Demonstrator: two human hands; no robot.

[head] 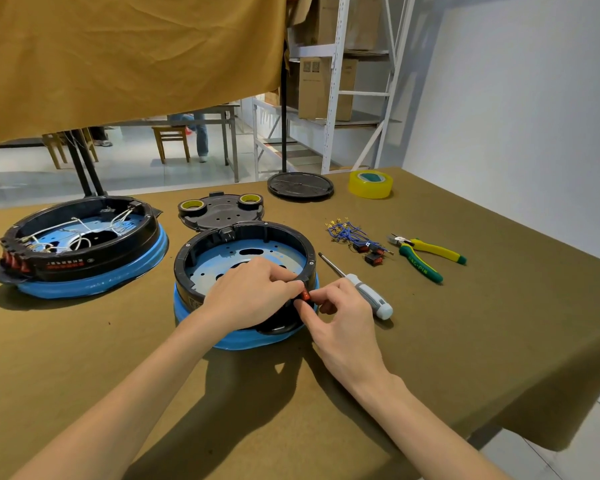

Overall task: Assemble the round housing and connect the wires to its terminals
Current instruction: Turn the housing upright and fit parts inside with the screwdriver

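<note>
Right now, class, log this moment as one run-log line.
step: fitting red switch into near housing rim | left hand: steadies rim, pinches switch | right hand: pinches switch | screwdriver: idle on table

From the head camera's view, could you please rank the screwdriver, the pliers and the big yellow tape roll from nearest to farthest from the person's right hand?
1. Screwdriver: just beside the right hand, on its right.
2. Pliers: farther right, on the table.
3. Yellow tape roll: at the table's far edge.
</note>
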